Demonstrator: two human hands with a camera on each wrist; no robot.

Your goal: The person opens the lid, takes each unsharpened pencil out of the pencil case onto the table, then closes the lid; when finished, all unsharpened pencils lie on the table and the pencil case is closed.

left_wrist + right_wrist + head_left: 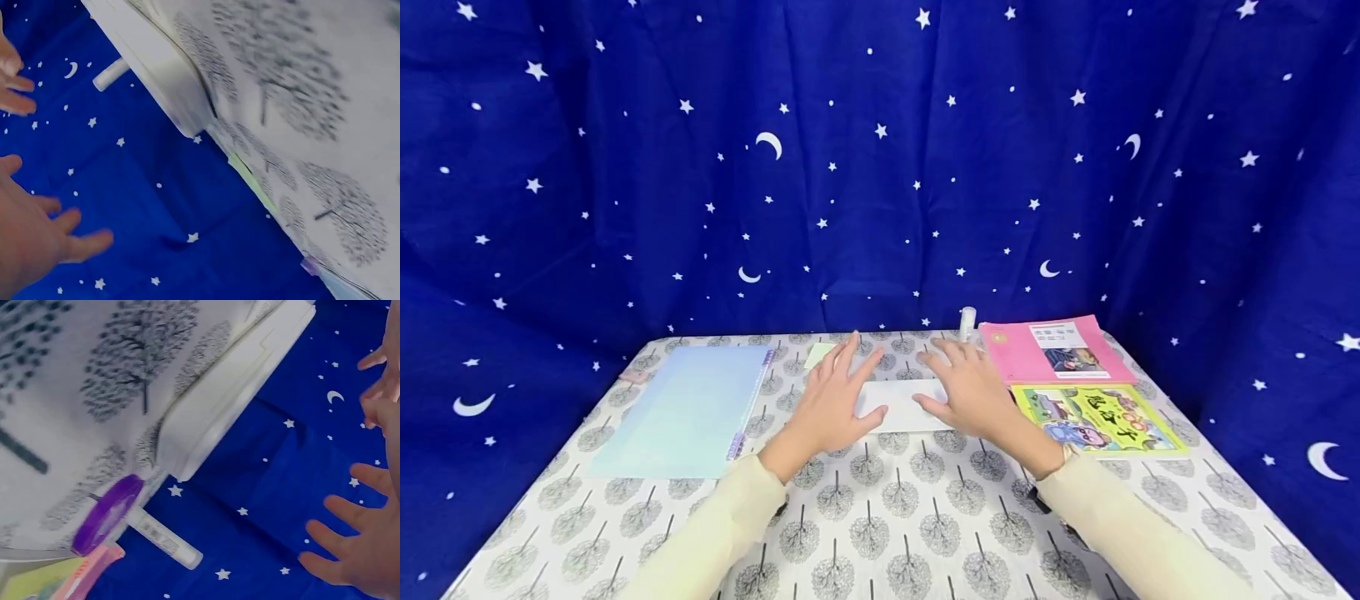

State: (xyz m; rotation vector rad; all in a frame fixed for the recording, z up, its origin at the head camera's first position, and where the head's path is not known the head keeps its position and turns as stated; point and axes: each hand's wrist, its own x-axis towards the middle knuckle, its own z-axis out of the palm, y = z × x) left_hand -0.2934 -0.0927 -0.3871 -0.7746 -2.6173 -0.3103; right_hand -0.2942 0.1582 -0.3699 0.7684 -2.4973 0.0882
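Note:
A long white case (pixel 901 407) lies flat on the table, its rounded end showing in the left wrist view. Both hands are held above it, one at each end. My left hand (pixel 831 404) hovers over its left end with fingers spread, holding nothing. Over the right end is my right hand (pixel 966 390), fingers also spread and holding nothing. In the right wrist view the hand's spread fingers are apart from the case (pixel 219 394). A white capped tube (pixel 967 321) stands upright behind the right hand.
A pale blue spiral notebook (pixel 688 408) lies left, a light green paper (pixel 817 355) behind the left hand. On the right lie a pink book (pixel 1011 358) and a yellow-green picture book (pixel 1105 421). A purple ring (pixel 103 509) appears near the tube. A starry blue curtain (pixel 880 183) hangs behind.

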